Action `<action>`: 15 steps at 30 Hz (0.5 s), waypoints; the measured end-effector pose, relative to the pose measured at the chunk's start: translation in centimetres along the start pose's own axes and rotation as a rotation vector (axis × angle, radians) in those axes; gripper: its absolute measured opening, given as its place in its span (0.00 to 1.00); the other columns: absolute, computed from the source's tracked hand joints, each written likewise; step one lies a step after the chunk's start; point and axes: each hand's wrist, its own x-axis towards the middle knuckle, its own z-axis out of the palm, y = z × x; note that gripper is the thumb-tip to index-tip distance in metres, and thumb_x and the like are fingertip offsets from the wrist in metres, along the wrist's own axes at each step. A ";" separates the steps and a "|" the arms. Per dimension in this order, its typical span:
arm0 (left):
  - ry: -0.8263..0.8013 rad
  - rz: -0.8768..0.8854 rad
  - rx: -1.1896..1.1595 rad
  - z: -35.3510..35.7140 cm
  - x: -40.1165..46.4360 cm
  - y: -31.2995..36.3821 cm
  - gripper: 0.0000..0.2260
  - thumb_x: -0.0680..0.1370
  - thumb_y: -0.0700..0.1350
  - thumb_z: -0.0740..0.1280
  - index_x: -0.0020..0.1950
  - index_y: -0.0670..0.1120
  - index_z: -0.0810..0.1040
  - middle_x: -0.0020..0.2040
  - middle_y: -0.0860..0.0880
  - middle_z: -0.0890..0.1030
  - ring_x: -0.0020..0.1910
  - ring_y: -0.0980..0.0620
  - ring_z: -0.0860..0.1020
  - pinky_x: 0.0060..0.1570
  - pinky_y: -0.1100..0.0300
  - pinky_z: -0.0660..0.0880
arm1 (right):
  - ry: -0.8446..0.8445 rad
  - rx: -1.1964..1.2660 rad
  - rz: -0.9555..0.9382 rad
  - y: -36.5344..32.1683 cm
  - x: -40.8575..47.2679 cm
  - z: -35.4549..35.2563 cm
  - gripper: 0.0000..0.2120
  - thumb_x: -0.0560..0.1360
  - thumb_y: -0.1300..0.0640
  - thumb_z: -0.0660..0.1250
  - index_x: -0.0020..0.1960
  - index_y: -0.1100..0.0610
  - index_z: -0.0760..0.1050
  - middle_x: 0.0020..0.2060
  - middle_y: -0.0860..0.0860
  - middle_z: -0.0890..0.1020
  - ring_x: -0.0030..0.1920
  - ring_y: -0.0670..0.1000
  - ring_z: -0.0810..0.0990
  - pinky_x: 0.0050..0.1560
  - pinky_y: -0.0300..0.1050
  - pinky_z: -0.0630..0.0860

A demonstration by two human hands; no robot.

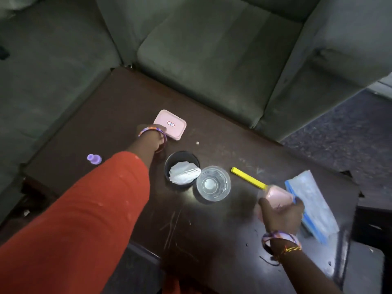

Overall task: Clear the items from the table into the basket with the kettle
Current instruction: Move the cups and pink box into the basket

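Note:
A pink rectangular lid (172,124) lies flat at the far side of the dark table (118,115). My left hand (157,141), in an orange sleeve with bangles, reaches to the lid's near left corner; its fingers are hidden, so I cannot tell if it grips. My right hand (282,214) is closed around a pink container (277,196) held just above the table at the right. On the table stand a black bowl (169,164) with white tissue in it and, touching it, a clear glass (213,183). A yellow stick (247,177) lies beside them. No basket or kettle is in view.
A blue and white packet (314,204) lies at the table's right edge, partly behind my right hand. A small purple bottle (94,159) stands at the left. A grey corner sofa (212,60) wraps the table's far and left sides. Dark carpet shows at the right.

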 end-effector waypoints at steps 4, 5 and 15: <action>0.040 0.164 -0.242 -0.1 -2.3 5.2 0.15 0.65 0.41 0.71 0.48 0.35 0.77 0.51 0.37 0.81 0.46 0.44 0.82 0.56 0.45 0.78 | -0.056 0.047 -0.393 -6.7 0.2 -4.1 0.37 0.54 0.41 0.67 0.62 0.53 0.71 0.57 0.55 0.79 0.58 0.55 0.77 0.59 0.53 0.74; 0.028 0.255 -0.256 0.1 -4.6 7.0 0.13 0.62 0.43 0.72 0.41 0.37 0.78 0.45 0.35 0.81 0.47 0.42 0.82 0.54 0.44 0.78 | -0.096 0.090 -0.477 -8.8 0.2 -4.9 0.35 0.55 0.42 0.68 0.61 0.51 0.72 0.56 0.53 0.80 0.57 0.53 0.78 0.59 0.52 0.75; -0.735 0.448 -0.565 11.4 -29.0 15.6 0.19 0.74 0.34 0.66 0.57 0.54 0.67 0.41 0.46 0.79 0.30 0.51 0.79 0.28 0.58 0.79 | -0.200 0.182 -0.623 -19.1 0.0 -20.4 0.24 0.63 0.54 0.75 0.59 0.52 0.77 0.47 0.50 0.84 0.42 0.45 0.79 0.40 0.35 0.75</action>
